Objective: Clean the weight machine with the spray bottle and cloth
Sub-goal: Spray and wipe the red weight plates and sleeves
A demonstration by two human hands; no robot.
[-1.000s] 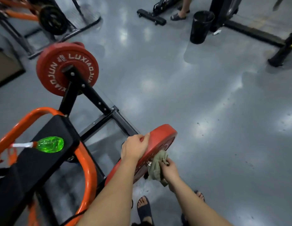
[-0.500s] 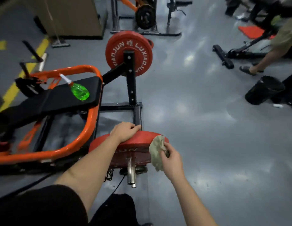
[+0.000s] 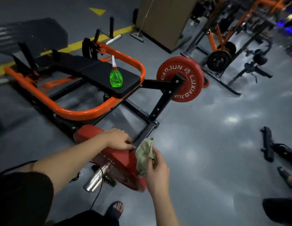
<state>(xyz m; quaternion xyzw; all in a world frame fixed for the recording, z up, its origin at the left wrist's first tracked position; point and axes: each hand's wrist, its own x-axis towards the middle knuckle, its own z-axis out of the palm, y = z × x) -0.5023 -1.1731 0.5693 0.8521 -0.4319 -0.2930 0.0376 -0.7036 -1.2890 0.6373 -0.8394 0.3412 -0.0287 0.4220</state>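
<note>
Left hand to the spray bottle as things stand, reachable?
Probably yes. The left hand only rests on the near plate; the spray bottle stands uncovered on the pad, with just the orange rail to cross.

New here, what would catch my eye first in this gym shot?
The green spray bottle standing on the black seat pad, left of centre. Then the near red weight plate at bottom centre: the left hand rests on its rim while the right hand holds a crumpled cloth at its edge.
</note>
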